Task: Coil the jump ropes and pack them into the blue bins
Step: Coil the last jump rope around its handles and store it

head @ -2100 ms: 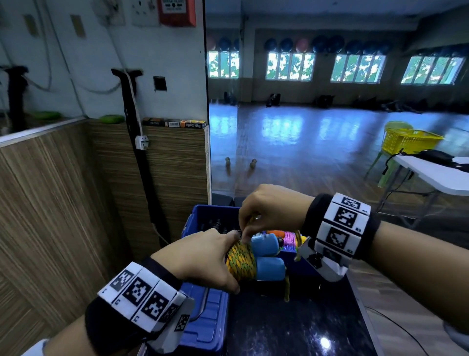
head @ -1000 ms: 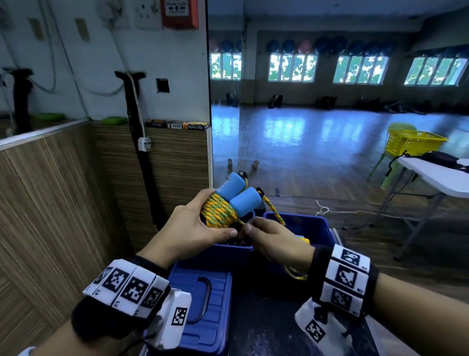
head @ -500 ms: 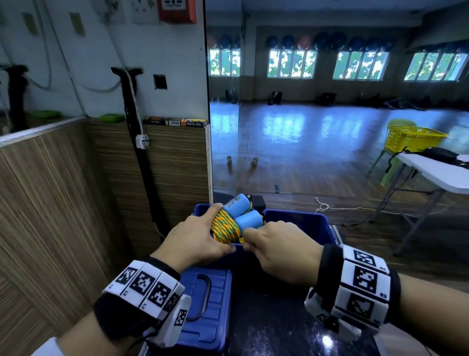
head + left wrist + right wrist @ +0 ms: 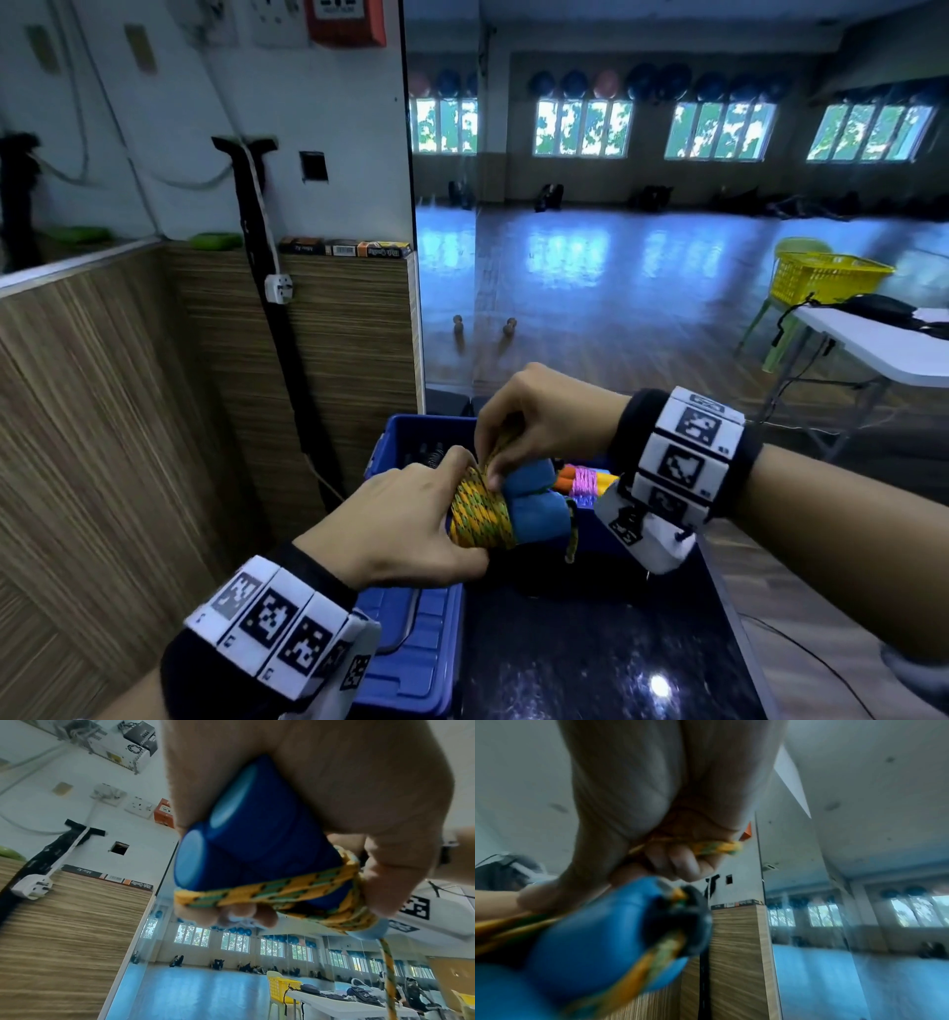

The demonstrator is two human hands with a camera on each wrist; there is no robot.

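Left hand (image 4: 405, 519) clamps the coiled yellow-green jump rope (image 4: 480, 509) and its blue foam handles (image 4: 534, 506); right hand (image 4: 539, 416) pinches the loose strand. Light, soft braid that will likely spring loose, so grip across the wraps and handles.

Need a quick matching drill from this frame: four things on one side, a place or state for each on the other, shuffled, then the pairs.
Things:
1. left hand
2. right hand
3. orange rope bundle
4. yellow basket

Places or states:
A. lies inside the blue bin
B. stands far off to the right, behind the white table
C. grips the coiled yellow rope and its blue handles
D. pinches a strand on top of the coil

Pairs: 1-C, 2-D, 3-A, 4-B
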